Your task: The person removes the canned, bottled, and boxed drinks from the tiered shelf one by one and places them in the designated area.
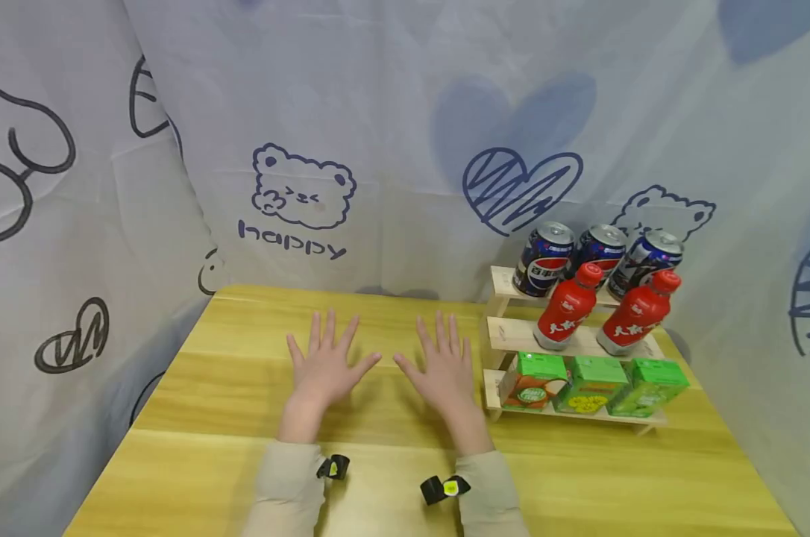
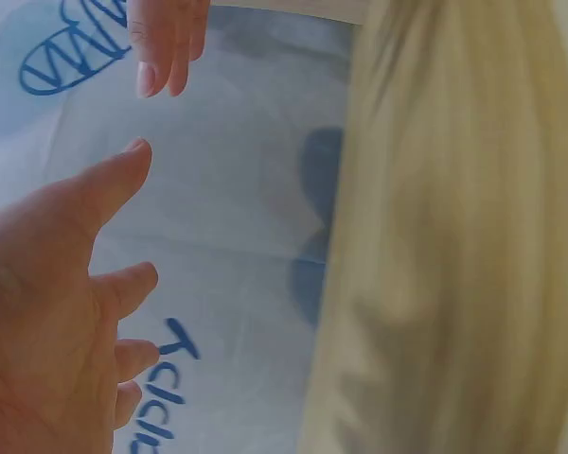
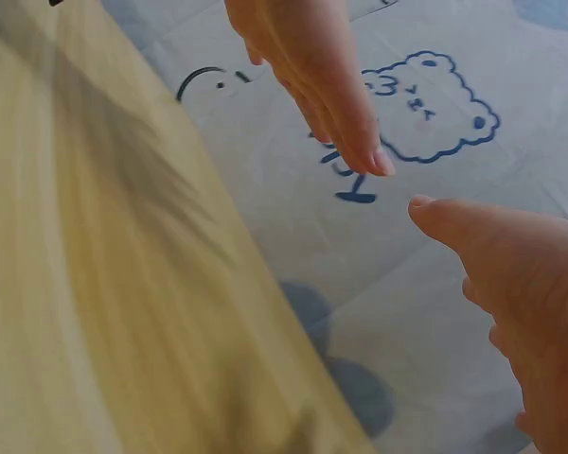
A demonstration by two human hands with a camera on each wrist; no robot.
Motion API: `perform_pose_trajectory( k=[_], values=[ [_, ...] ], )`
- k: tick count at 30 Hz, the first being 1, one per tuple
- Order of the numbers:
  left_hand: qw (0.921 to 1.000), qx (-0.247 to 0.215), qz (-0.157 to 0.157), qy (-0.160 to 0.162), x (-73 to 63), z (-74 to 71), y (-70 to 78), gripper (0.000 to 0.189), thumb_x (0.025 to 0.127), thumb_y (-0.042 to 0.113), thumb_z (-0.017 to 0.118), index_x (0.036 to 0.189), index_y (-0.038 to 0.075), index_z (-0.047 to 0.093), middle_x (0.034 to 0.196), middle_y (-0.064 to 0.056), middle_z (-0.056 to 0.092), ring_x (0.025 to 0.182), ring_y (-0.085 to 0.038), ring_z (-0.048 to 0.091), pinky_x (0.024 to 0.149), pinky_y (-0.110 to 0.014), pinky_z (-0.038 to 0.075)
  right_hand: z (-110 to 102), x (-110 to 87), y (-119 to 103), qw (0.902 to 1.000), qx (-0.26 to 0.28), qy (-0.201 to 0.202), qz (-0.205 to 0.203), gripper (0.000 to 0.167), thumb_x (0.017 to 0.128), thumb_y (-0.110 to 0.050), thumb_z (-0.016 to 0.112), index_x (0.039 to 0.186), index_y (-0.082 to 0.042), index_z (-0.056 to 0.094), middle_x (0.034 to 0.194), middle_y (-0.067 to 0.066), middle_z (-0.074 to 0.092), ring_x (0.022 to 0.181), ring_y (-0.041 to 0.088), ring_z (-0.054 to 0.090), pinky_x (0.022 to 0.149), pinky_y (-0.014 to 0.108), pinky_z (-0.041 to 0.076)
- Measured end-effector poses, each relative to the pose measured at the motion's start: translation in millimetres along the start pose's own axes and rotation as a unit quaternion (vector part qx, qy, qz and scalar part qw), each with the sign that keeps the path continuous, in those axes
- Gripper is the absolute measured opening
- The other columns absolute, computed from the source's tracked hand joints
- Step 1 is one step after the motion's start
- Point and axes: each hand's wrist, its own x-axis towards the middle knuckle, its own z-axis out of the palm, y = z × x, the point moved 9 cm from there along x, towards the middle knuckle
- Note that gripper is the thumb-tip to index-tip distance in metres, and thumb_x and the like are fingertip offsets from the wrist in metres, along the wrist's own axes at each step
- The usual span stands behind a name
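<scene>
My left hand (image 1: 326, 367) is held over the wooden table (image 1: 197, 462), palm down with fingers spread and nothing in its grasp. Beside it, my right hand (image 1: 443, 371) has the same spread pose and also holds nothing. The two thumbs point toward each other with a small gap between them. In both wrist views the hands hover above the tabletop. Closest to the right hand is a tiered wooden rack (image 1: 502, 333). Its bottom step carries a green drink carton (image 1: 534, 382) at the left end.
More cartons (image 1: 589, 384) line the rack's bottom step. Two red bottles (image 1: 566, 307) stand on its middle step, and three dark blue cans (image 1: 543, 259) on top. A printed cloth (image 1: 391, 134) hangs behind the table and along its sides.
</scene>
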Motion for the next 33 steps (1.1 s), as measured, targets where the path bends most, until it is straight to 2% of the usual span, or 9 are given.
perform_pose_trajectory(
  k=[7,11,15,18,24,29,33],
  values=[
    [0.9997,0.002,0.003,0.023,-7.6,-25.1,4.6,0.079,0.092,0.071,0.036,0.156,0.033,0.011,0.164,-0.009,-0.005,0.151,-0.033,-0.016,0.108,-0.068,-0.019,-27,1.0,-13,0.9994,-0.011,0.029,-0.016,0.081,0.092,-0.07,0.039,0.157,-0.03,0.014,0.165,0.004,-0.003,0.153,0.027,-0.01,0.12,0.058,0.003],
    [0.9993,0.007,0.005,0.036,-13.7,-40.9,7.9,0.08,0.092,0.072,0.036,0.157,0.033,0.011,0.164,-0.009,-0.005,0.151,-0.033,-0.017,0.108,-0.069,-0.019,-39,2.0,-24,0.9981,-0.041,0.03,-0.034,0.08,0.093,-0.071,0.035,0.157,-0.031,0.01,0.165,0.004,-0.005,0.153,0.027,-0.011,0.12,0.058,0.005],
    [0.9985,0.016,0.021,0.047,-17.7,-55.2,17.7,0.08,0.091,0.074,0.035,0.157,0.034,0.009,0.164,-0.008,-0.007,0.15,-0.032,-0.018,0.108,-0.069,-0.018,-58,1.5,-25,0.9953,-0.078,0.043,-0.039,0.079,0.093,-0.07,0.034,0.157,-0.03,0.01,0.165,0.005,-0.003,0.153,0.028,-0.008,0.12,0.056,0.006],
    [0.9971,0.033,0.036,0.058,-20.0,-66.1,26.8,0.08,0.091,0.074,0.034,0.156,0.035,0.009,0.164,-0.007,-0.007,0.151,-0.032,-0.016,0.109,-0.069,-0.017,-74,0.4,-22,0.9932,-0.091,0.061,-0.04,0.079,0.093,-0.069,0.037,0.157,-0.028,0.014,0.165,0.006,-0.001,0.153,0.029,-0.004,0.121,0.055,0.006],
    [0.9931,0.066,0.066,0.071,-23.9,-87.4,38.3,0.079,0.092,0.073,0.033,0.157,0.034,0.011,0.165,-0.007,-0.004,0.152,-0.032,-0.013,0.111,-0.068,-0.016,-105,-5.2,-15,0.9896,-0.113,0.078,-0.042,0.079,0.093,-0.068,0.038,0.157,-0.029,0.012,0.165,0.005,-0.002,0.153,0.029,-0.007,0.122,0.054,0.007],
    [0.9891,0.09,0.09,0.074,-25.5,-97.6,47.1,0.079,0.091,0.074,0.033,0.156,0.036,0.01,0.165,-0.005,-0.004,0.152,-0.03,-0.014,0.113,-0.066,-0.015,-133,-15.4,0,0.987,-0.125,0.093,-0.039,0.08,0.093,-0.067,0.042,0.157,-0.03,0.012,0.166,0.004,-0.005,0.153,0.029,-0.008,0.122,0.054,0.004],
    [0.9857,0.106,0.112,0.067,-26.0,-101.5,57.7,0.078,0.091,0.074,0.032,0.156,0.039,0.008,0.165,-0.002,-0.005,0.152,-0.027,-0.016,0.114,-0.065,-0.014,-157,-27.6,15,0.9835,-0.128,0.119,-0.046,0.08,0.092,-0.065,0.046,0.157,-0.029,0.016,0.166,0.004,-0.002,0.153,0.029,-0.005,0.121,0.057,0.007]
  ],
)
